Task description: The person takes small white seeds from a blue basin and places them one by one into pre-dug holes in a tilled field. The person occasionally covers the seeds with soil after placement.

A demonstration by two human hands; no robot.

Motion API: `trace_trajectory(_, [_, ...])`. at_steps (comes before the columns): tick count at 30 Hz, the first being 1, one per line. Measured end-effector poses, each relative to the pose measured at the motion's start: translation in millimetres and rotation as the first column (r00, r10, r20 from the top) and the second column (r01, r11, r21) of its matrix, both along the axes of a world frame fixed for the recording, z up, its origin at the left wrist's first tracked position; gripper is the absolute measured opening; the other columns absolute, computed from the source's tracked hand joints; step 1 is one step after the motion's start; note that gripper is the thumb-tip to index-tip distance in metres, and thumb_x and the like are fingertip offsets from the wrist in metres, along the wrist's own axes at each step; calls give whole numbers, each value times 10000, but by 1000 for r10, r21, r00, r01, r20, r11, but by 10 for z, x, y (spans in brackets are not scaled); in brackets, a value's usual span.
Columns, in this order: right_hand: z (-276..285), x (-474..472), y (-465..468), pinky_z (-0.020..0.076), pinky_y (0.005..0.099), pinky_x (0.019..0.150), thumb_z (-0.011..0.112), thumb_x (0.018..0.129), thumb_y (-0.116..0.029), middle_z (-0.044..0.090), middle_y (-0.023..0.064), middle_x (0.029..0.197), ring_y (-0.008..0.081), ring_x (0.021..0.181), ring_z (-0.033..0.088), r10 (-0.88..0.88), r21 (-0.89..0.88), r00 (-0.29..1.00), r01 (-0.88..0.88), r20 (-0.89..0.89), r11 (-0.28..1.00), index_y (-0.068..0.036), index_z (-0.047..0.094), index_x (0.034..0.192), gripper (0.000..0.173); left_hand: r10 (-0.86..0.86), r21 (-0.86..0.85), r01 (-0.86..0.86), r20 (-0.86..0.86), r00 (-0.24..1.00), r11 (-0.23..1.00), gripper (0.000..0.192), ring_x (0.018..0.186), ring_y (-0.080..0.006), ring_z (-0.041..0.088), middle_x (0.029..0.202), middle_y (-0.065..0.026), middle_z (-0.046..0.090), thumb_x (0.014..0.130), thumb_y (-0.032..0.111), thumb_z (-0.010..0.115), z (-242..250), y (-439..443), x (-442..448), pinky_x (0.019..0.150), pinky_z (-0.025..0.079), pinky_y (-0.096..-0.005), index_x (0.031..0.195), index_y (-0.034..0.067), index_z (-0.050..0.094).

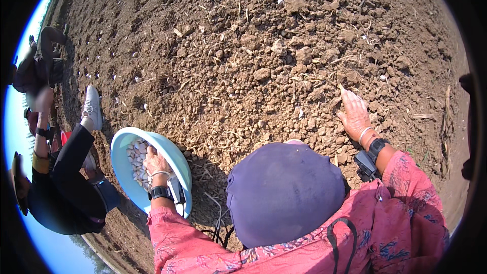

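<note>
A light-blue plastic basin [182, 160] holds many pale garlic cloves [137, 156]. My left hand [156, 161] reaches inside it, its fingers down among the cloves; whether they grip any is hidden. On the right, my right hand [354, 114] touches the cloddy soil [243, 95], fingers pointing away from me. A small pale tip shows at its fingertips, too small to name. One white piece, like a clove [300, 113], lies in the soil left of this hand, and another white piece [382, 78] lies beyond it to the right.
My knee in purple cloth [285, 194] fills the near middle, between my arms. Beside the basin, thin metal rods [217, 217] stick out. At left sits a person in dark clothes [64, 194], one white shoe [91, 107] near the basin; another person [38, 64] is farther off. Straw bits litter the ground.
</note>
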State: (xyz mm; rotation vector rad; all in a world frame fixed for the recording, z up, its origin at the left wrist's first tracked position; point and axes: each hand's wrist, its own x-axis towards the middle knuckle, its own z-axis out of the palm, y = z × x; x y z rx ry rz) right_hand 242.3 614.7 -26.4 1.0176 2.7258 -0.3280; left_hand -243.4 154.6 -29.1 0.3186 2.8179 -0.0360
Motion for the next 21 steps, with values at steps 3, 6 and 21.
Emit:
trace_trajectory(3, [-14, -7, -5, 244, 456, 1141, 645, 868, -242, 385, 166, 1453, 321, 1357, 359, -13, -9, 1000, 13, -18, 1000, -88, 202, 1527, 808, -315, 35, 313, 81, 946, 949, 292, 942, -315, 628, 1084, -144, 658, 943, 267, 507, -52, -71, -74, 804, 508, -441, 1105, 46, 608])
trace_trajectory(6, [-18, -1, -1, 243, 453, 1138, 640, 867, -247, 378, 161, 1455, 315, 1346, 365, -8, 6, 999, 8, -34, 1000, -83, 200, 1529, 812, -315, 235, 282, 115, 942, 930, 272, 915, -278, 625, 1058, -128, 660, 951, 221, 506, -90, -138, -43, 785, 510, -401, 1128, 35, 595])
trace_trajectory(21, [35, 6, 0, 237, 426, 1153, 632, 868, -256, 387, 158, 1446, 298, 1354, 358, 7, 8, 998, -7, -58, 1000, -49, 214, 1516, 799, 34, 110, -29, -39, 999, 994, 255, 715, -183, 659, 766, -86, 702, 901, 250, 621, 358, 307, 390, 663, 518, -329, 940, 3, 671])
